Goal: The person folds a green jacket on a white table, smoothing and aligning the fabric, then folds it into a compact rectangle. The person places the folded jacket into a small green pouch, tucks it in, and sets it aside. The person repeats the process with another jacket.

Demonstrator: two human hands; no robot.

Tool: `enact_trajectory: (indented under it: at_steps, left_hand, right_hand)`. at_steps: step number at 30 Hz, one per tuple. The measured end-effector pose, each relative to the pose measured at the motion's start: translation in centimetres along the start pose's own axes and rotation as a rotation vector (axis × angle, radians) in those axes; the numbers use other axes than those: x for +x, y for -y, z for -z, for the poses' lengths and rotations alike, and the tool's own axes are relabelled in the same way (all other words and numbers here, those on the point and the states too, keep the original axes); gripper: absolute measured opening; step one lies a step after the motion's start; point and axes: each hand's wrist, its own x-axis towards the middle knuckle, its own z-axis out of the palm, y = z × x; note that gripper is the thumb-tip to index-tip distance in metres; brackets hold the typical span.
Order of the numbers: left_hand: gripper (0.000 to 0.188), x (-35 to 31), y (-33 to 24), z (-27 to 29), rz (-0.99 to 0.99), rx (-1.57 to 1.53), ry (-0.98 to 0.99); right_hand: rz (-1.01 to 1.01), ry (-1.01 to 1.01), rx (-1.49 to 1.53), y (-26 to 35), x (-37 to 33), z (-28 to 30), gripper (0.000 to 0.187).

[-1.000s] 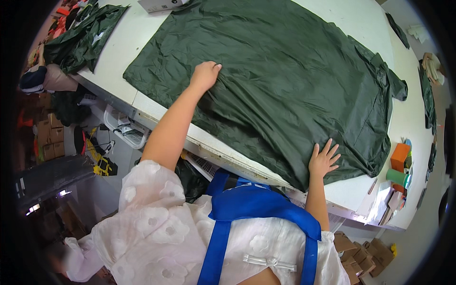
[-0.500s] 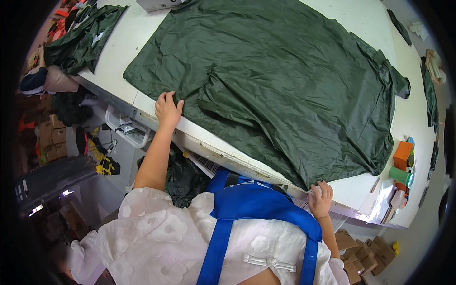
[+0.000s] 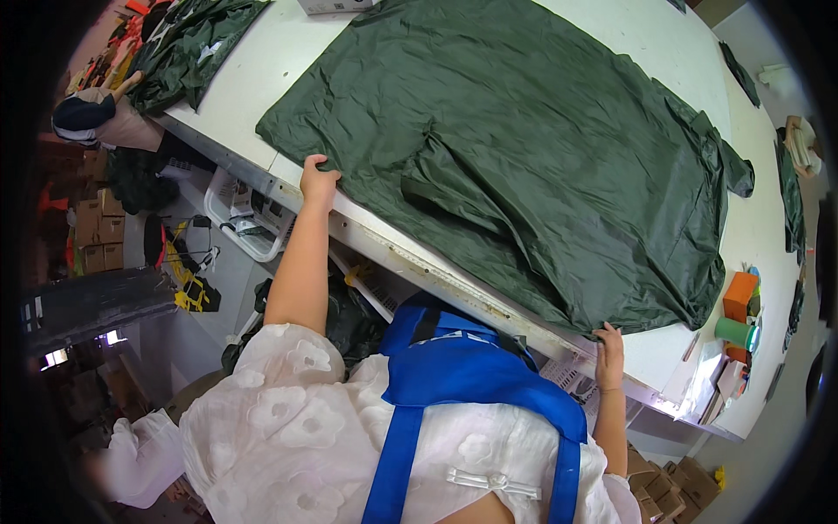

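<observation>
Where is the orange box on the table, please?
In the head view, the orange box stands near the table's right end, beside a green roll, just past the green garment's corner.

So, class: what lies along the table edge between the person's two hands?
In the head view, the near hem of the dark green garment runs along the white table edge from the left hand to the right hand; nothing else lies between.

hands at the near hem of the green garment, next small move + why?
Probably lift the near edge and fold it away over the garment. The left hand grips the dark green garment at its near-left corner, the right hand is at its near-right corner, and both sit at the table edge.
</observation>
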Motion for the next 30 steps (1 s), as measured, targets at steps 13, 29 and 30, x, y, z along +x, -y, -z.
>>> enact_trajectory:
  at_steps: [13,29,30]
  left_hand:
    - [0.015,-10.9,-11.8,9.2,-0.009,-0.592,0.448]
    - [0.046,-23.9,-17.7,-16.2,-1.585,0.483,0.283]
    - [0.044,-25.1,-18.5,-16.9,-1.492,0.444,0.345]
  right_hand:
    - [-0.183,-0.562,-0.083,-6.0,-2.3,12.0,0.026]
    - [-0.399,-0.279,-0.347,-17.1,21.0,7.7,0.035]
    - [-0.405,-0.278,-0.334,-17.5,21.1,7.7,0.035]
